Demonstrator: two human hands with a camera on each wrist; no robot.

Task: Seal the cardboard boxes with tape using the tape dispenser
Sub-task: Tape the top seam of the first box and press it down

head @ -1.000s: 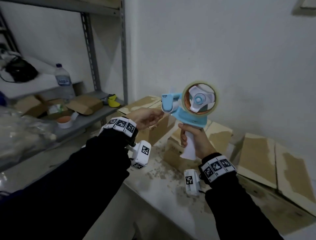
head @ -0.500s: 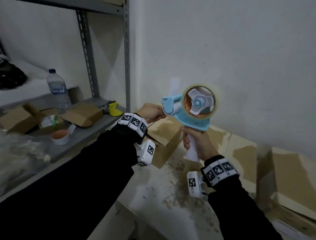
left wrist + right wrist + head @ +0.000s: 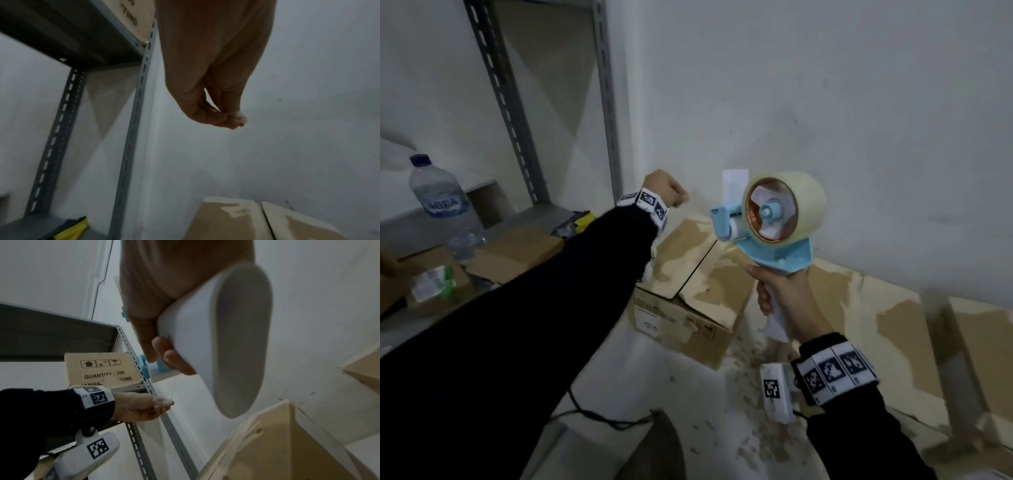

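Right hand (image 3: 787, 301) grips tape dispenser (image 3: 774, 226) upright by its handle.

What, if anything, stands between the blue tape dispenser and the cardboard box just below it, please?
Nothing visible does. The right hand holds the blue tape dispenser up in the air, and only open space separates it from the unsealed brown cardboard box below. The left hand is off to the side, not in the path.
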